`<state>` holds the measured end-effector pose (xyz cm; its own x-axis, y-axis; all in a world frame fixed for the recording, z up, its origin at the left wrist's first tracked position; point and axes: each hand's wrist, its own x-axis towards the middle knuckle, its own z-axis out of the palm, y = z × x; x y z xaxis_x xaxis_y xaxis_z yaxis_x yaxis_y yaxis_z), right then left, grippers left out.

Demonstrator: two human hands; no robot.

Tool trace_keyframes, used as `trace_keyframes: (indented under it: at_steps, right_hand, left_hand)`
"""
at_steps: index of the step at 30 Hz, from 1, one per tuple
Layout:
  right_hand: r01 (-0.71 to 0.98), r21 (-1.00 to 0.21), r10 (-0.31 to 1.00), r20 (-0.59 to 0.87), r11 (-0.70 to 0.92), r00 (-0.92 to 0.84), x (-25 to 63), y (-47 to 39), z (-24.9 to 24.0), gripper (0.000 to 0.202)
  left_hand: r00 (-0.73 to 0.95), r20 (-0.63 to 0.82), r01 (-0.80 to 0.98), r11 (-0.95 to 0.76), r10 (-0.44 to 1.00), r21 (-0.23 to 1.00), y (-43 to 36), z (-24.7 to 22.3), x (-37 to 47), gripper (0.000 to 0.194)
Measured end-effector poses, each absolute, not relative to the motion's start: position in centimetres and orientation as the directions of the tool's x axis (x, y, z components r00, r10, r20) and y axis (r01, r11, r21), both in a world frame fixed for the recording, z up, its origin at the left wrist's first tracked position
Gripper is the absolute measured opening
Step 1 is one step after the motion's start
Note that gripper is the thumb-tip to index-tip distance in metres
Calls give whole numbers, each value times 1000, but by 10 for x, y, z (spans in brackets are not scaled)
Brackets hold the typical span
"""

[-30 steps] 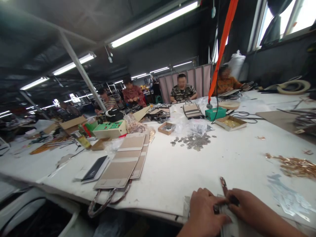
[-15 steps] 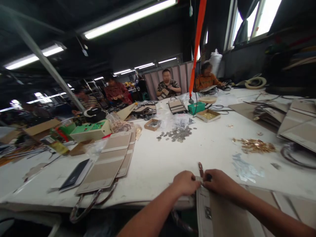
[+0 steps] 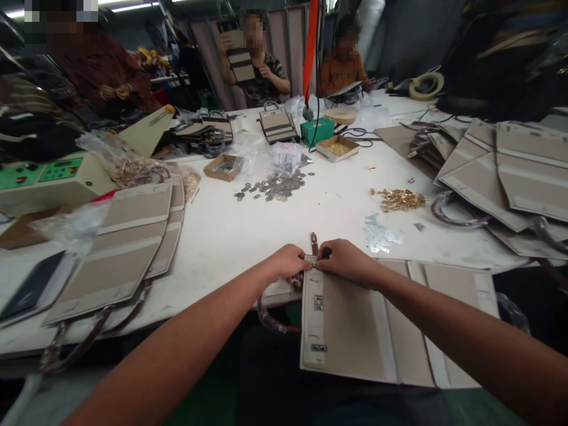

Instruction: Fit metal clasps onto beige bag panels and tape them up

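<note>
A flat, beige bag panel (image 3: 352, 337) with pale strips across it lies at the table's front edge, partly over my lap. Small metal plates (image 3: 318, 302) sit along its left border. My left hand (image 3: 288, 262) is closed on the panel's upper left corner, fingers curled under the edge. Against the same corner, my right hand (image 3: 341, 260) pinches with thumb and fingertips. Something small and dark shows inside its curled fingers; I cannot make out what. Just beyond the corner a brown strap with a metal fitting (image 3: 314, 242) sticks up. A wrapped handle (image 3: 271, 322) hangs at the panel's left.
Grey metal plates (image 3: 277, 187), gold fittings (image 3: 402, 200) and pale clear strips (image 3: 380, 234) lie loose ahead. Bag panels are stacked at left (image 3: 126, 248) and right (image 3: 470, 171). Beyond stand a green box (image 3: 317, 131) and a small carton (image 3: 337, 148). Several co-workers sit across the table.
My view has tipped downward, showing more of the panel. Both hands stay at its corner. Across the table, a co-worker has raised a bag panel.
</note>
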<state>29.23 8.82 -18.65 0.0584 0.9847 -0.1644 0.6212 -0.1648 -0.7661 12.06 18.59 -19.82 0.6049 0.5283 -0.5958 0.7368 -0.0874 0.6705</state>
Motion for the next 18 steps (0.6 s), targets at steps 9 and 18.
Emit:
trace_keyframes:
  at_steps: [9,18]
  right_hand:
    - [-80,-945,811,225,316,541,286,75,-167,46]
    - [-246,-882,814,221,402,537,263,95,-180,47]
  left_hand:
    - [609,-665,707,84,433,702,201,-207,119,17]
    - [601,-649,687,112,467,718,199,-209,119,19]
